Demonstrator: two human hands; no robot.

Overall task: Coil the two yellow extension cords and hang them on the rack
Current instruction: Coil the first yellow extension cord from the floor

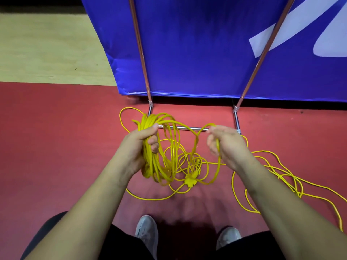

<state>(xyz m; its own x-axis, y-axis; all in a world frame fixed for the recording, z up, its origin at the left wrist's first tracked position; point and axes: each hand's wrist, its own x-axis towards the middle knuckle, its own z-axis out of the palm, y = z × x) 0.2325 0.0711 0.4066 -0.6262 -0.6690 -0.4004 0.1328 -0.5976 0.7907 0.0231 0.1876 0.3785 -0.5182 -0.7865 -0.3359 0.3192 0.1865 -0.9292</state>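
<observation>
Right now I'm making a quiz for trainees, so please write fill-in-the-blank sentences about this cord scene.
The left hand grips a coiled bundle of ____ extension cord.
The right hand holds one strand, while loose cord lies on the ____ floor.
Behind the shiny metal rack bar stands a ____ banner.
Missing words: yellow, red, blue.

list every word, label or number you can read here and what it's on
None can be read.
blue banner: only white shapes, cut off at the frame edge, no legible letters.
yellow socket block: any marking too small to read.
grey shoes: no readable mark.
</observation>
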